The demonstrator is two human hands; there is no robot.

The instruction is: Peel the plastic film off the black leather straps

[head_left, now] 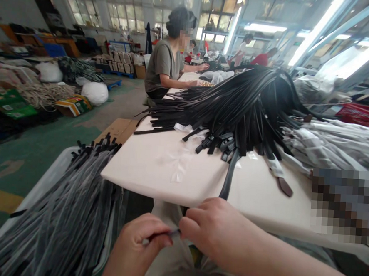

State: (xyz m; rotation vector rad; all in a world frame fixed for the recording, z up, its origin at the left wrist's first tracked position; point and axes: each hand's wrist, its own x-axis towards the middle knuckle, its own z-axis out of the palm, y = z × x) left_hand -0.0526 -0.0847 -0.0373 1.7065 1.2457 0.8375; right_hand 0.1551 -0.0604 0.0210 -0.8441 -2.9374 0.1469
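A single black strap (230,176) runs down off the white table (145,164) from a large pile of black straps (252,104). My right hand (218,231) is closed around it at the table's near edge. Just below the edge, my left hand (142,243) pinches a dark, narrow piece between thumb and fingers. It seems to be the same strap, with a short length visible between my hands. My fingers hide most of it. Dark flat ends of the piled straps hang forward over the tabletop.
Left of the table, a pale bin (52,180) holds plastic-wrapped straps. White wrapped bundles (337,143) and a brown-tipped piece (284,188) lie on the right. Another person (165,66) sits at the table's far side. Cartons and a white sack (95,92) stand on the floor.
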